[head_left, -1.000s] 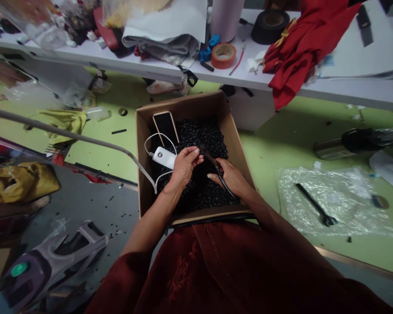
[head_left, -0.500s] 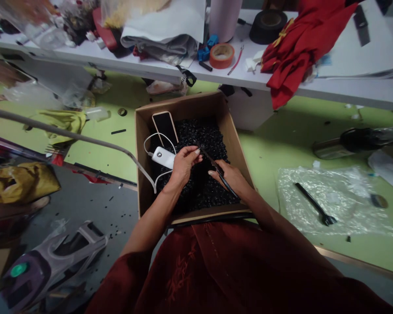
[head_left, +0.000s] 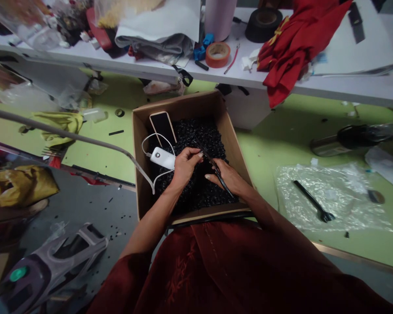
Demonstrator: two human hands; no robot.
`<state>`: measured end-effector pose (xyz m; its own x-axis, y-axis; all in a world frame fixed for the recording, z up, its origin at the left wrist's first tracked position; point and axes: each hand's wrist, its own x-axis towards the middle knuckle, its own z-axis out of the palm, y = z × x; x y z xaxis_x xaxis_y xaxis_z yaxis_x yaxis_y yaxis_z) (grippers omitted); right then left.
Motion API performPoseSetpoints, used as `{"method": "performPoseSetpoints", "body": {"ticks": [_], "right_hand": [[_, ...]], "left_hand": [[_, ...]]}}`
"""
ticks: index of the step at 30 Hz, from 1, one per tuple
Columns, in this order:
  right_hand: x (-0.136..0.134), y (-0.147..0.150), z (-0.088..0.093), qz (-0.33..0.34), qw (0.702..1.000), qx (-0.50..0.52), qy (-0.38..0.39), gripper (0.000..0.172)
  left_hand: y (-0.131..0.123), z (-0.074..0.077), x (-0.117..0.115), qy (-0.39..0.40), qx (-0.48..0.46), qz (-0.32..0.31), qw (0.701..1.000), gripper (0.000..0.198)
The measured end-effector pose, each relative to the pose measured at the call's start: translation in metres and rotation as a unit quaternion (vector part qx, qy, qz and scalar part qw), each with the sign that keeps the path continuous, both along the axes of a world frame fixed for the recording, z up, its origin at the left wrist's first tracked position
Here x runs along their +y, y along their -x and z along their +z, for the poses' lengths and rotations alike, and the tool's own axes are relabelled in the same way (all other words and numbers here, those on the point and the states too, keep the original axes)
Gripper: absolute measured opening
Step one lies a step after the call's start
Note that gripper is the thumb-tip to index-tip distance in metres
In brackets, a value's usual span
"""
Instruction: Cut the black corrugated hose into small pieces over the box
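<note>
Grip of right hand (head_left: pixel 231 177) clamps dark tool (head_left: pixel 210 160), left hand (head_left: pixel 185 163) pinched together.

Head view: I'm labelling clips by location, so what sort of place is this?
Probably a small workshop or hand-work area, though I can't be sure. It shows in the cardboard box with its mass of small black pieces, and the orange tape roll on a cluttered white shelf.
</note>
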<state>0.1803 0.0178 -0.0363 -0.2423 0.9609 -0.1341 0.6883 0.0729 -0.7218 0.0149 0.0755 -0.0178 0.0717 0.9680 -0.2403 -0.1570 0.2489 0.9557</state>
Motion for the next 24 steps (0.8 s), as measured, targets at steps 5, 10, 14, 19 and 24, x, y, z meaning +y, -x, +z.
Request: {"method": "performPoseSetpoints", "body": {"ticks": [5, 10, 14, 19, 24], "right_hand": [[0.0005, 0.0008, -0.0002, -0.006, 1.0, 0.015, 0.003, 0.052], [0.0011, 0.001, 0.0005, -0.001, 1.0, 0.024, 0.014, 0.053], [0.0009, 0.0007, -0.0004, 0.0, 1.0, 0.029, 0.013, 0.054], [0.0016, 0.0004, 0.0009, -0.004, 1.0, -0.002, 0.012, 0.045], [0.0021, -0.0002, 0.0039, -0.014, 1.0, -0.016, 0.01, 0.029]], "left_hand": [[-0.0024, 0.0026, -0.0003, 0.036, -0.046, 0.013, 0.998, 0.022], [-0.0039, 0.004, -0.0003, 0.05, -0.063, 0.024, 0.996, 0.023], [-0.0039, 0.0036, -0.0007, 0.041, -0.051, 0.021, 0.998, 0.022], [-0.0031, 0.0009, -0.0008, 0.02, -0.021, 0.016, 0.999, 0.02], [-0.0032, 0.0021, -0.0011, 0.017, -0.025, 0.012, 0.999, 0.02]]}}
